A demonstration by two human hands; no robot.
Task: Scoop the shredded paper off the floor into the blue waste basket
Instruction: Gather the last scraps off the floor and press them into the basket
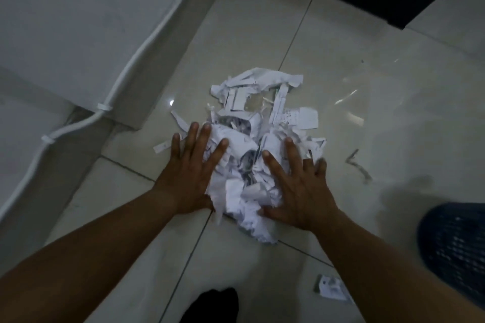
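From the head view, the shredded paper (244,191) lies heaped on the glossy tiled floor (367,126). It sits between the left hand (189,176) and the right hand (301,191), both with fingers straight and spread, pressing flat on the heap's flanks. The strips are white, crumpled and ragged. The blue waste basket (454,244), of mesh, stands right of the heap. A stray scrap (330,287) lies nearer the person, and a white cable (126,73) runs to the heap's left.
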